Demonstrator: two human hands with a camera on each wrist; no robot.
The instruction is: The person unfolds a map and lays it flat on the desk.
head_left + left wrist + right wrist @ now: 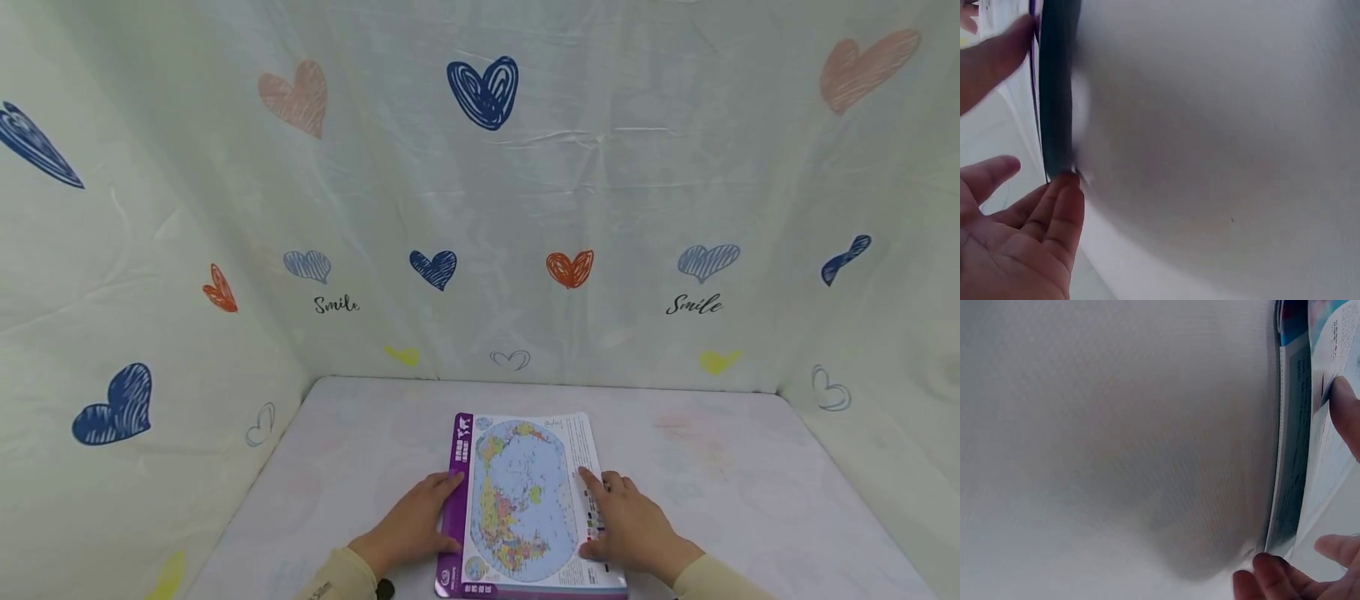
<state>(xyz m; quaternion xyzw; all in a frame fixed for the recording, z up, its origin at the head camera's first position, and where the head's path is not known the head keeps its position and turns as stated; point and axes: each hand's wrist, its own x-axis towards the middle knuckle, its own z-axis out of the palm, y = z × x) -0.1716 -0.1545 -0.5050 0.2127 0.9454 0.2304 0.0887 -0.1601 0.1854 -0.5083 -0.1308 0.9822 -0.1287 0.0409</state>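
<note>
The world map (528,500) lies on the table (337,467) between the two hands, with a teal layer (1294,437) beneath it. The left hand (411,518), fingers apart, touches its purple edge (455,518); the right hand (637,525), also spread, rests on the opposite margin. In my judgement, both hands should press evenly and gently, fingertips low along the sides, so that the layers do not slide or bend.
</note>
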